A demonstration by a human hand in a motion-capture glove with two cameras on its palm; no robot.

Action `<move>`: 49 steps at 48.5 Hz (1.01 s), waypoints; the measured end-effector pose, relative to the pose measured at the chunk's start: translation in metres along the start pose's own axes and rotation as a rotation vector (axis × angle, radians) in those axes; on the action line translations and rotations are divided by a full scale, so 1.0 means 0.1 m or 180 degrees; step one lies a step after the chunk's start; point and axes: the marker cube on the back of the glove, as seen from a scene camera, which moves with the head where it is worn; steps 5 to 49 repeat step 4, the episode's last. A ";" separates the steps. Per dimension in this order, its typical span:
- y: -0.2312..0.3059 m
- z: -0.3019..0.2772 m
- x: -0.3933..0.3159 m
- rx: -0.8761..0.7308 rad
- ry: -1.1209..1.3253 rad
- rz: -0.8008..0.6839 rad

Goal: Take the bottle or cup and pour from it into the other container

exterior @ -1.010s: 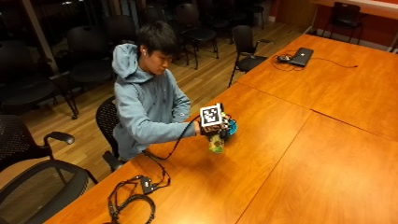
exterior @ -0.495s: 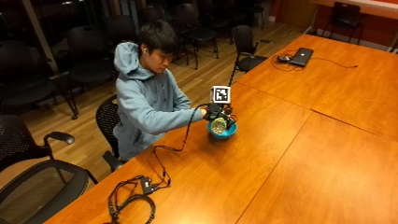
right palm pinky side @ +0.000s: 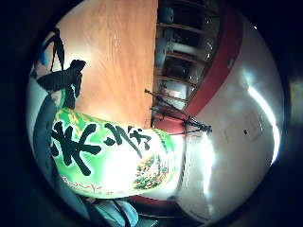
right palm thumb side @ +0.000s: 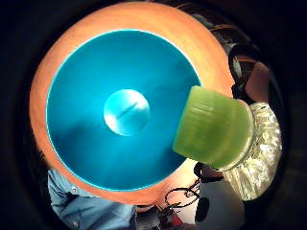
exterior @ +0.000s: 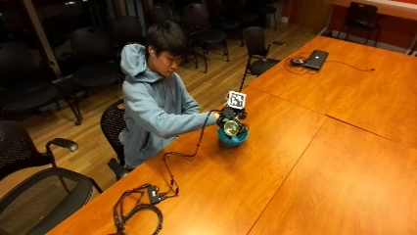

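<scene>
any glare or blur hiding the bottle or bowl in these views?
Thumb side palm view: bright glare spot on the blue bowl's floor, green cap slightly smeared. Little finger side palm view: washed-out patch on the bottle label. Outside view: bottle and right hand small, detail unclear.

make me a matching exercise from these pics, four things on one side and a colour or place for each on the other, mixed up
Things:
1. bowl
2. bottle cap
3. bottle label
4. laptop

Colour or place:
a. far end of the table, dark
b. green with large black characters
c. plain yellow-green, over the bowl's rim
d. blue, on the table under the gloved right hand

Pairs: 1-d, 2-c, 3-b, 4-a
</scene>
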 end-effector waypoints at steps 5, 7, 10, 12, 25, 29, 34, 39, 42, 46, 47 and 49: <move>0.00 0.00 0.00 0.0000 -0.0002 0.0000; 0.00 0.00 0.00 0.0000 -0.0002 0.0000; 0.00 0.00 0.00 0.0000 -0.0002 0.0000; 0.00 0.00 0.00 0.0000 -0.0002 0.0000; 0.00 0.00 0.00 0.0000 -0.0002 0.0000; 0.00 0.00 0.00 0.0000 -0.0002 0.0000; 0.00 0.00 0.00 0.0000 -0.0002 0.0000; 0.00 0.00 0.00 0.0000 -0.0002 0.0000; 0.00 0.00 0.00 0.0000 -0.0002 0.0000; 0.00 0.00 0.00 0.0000 -0.0002 0.0000; 0.00 0.00 0.00 0.0000 -0.0002 0.0000; 0.00 0.00 0.00 0.0000 -0.0002 0.0000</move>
